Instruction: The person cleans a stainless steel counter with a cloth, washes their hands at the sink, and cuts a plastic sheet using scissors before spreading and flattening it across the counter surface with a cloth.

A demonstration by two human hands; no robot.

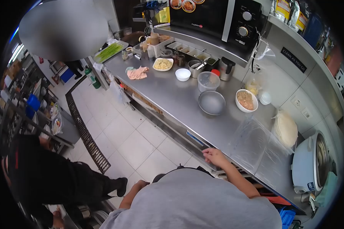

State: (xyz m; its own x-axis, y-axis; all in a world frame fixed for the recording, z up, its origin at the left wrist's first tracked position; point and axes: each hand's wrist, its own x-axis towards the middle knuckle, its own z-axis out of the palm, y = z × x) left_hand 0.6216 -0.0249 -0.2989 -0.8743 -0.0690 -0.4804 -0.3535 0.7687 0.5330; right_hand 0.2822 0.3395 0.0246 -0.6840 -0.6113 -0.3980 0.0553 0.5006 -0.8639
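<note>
My right hand (215,156) hangs just off the front edge of the steel counter (172,89), fingers loosely bent and apart, with nothing visible in them. My left hand (142,184) is low beside my waist; its fingers are too small and partly hidden to read. Nearest my right hand on the counter lies a clear plastic sheet (246,143). Behind it stand a grey metal bowl (211,103), a white bowl of minced meat mixture (246,100) and a clear plastic tub (208,81). A stack of round pale wrappers (285,129) sits to the right.
A rice cooker (307,164) stands at the counter's right end. Farther back are a small white bowl (183,74), a bowl of pale chopped food (163,64) and a pink cloth (137,73). A microwave (214,23) sits on the shelf. A co-worker in black (53,171) is at left.
</note>
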